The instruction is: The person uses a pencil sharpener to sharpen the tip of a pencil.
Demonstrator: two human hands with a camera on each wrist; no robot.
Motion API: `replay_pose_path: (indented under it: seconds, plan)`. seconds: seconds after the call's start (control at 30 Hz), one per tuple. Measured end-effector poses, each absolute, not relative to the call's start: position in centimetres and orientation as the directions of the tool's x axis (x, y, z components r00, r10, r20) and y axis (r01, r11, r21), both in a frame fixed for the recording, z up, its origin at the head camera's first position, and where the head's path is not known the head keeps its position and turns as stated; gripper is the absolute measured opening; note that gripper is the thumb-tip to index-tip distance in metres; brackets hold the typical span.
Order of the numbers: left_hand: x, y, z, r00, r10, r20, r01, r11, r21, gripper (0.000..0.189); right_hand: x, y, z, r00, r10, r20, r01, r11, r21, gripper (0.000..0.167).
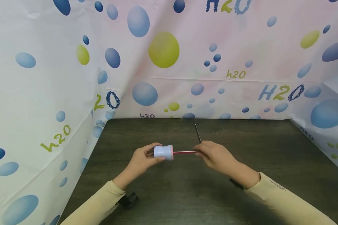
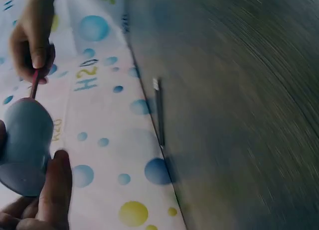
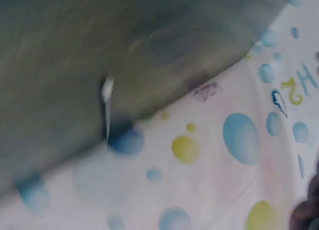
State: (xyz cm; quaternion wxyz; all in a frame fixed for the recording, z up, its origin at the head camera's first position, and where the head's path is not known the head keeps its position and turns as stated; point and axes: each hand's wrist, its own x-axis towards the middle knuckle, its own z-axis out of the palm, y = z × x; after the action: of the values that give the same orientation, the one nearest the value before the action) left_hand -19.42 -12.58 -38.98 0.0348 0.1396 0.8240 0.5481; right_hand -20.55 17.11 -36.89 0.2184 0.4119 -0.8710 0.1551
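In the head view my left hand [image 1: 138,162] holds a light-blue pencil sharpener [image 1: 162,152] with a waisted body and a pink rim, thumb in front and fingers behind. A red pencil [image 1: 184,152] runs level from its pink end to my right hand [image 1: 218,157], which pinches the pencil's other end. The left wrist view shows the sharpener [image 2: 27,135] between thumb and fingers, with the right hand [image 2: 31,46] beyond it. The pencil's end at the sharpener is hidden.
A dark pencil [image 1: 198,132] with a pale end lies on the dark wooden table [image 1: 157,193], just behind the right hand. White sheeting [image 1: 186,56] with blue and green dots walls the table at the back and sides.
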Motion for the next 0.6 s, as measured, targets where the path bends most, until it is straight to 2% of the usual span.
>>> replay_pose_path:
  seconds: [0.1,0.2,0.33,0.4,0.5,0.6]
  plan:
    - [-19.7,-12.7,-38.7,-0.964,0.263,-0.021,0.061,0.299,0.952,0.048,-21.2,17.3,-37.5,-0.349,-0.663,0.663,-0.761,0.613,0.213,0.031]
    - [-19.9,-12.5,-38.7,-0.96,0.278,-0.048,0.035,0.285,0.958,0.048,-21.8,17.3,-38.0,-0.248,-0.641,0.727,-0.705,0.634,0.318,0.019]
    - [-19.9,-12.1,-38.9,-0.954,0.3,0.021,0.117,0.303,0.946,0.046,-22.2,17.1,-38.4,-0.178,-0.599,0.781,-0.694,0.639,0.331,0.039]
    - [-19.9,-11.9,-39.2,-0.955,0.294,0.049,0.145,0.311,0.939,0.045,-22.2,16.9,-38.5,-0.16,-0.582,0.797,-0.695,0.64,0.328,0.043]
    - [-19.8,-11.8,-39.7,-0.958,0.276,0.074,0.162,0.312,0.936,0.044,-22.2,16.6,-38.8,-0.153,-0.57,0.807,-0.701,0.639,0.318,0.042]
    - [-19.6,-11.7,-40.0,-0.961,0.261,0.092,0.172,0.304,0.937,0.044,-22.1,16.2,-39.1,-0.174,-0.561,0.809,-0.702,0.647,0.298,0.043]
